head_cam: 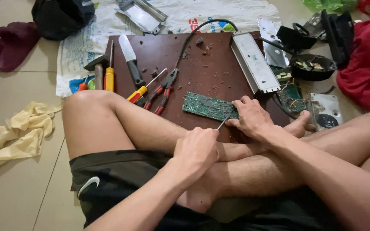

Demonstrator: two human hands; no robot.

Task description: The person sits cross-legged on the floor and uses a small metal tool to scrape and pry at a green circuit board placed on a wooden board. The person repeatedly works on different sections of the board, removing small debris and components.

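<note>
Pressing my right hand (pixel 250 117) flat-fingered on the near right end of the green circuit board (pixel 210 107), I pin it to the dark brown work board (pixel 202 72), close to that board's near edge where my crossed legs meet it. My left hand (pixel 198 147) is curled shut around a thin metal tool (pixel 222 123), whose tip touches the circuit board's near edge just beside my right fingers. Beyond my left hand lie red-handled pliers (pixel 164 92) and a yellow-handled screwdriver (pixel 138 93), with a knife (pixel 130 60) farther out; bare board stays open between them and the circuit board. Past my right hand a long grey metal casing (pixel 253 64) runs along the work board's right edge, hemming that side. Crumpled yellow gloves (pixel 16 132) lie on the floor well off to my left.
</note>
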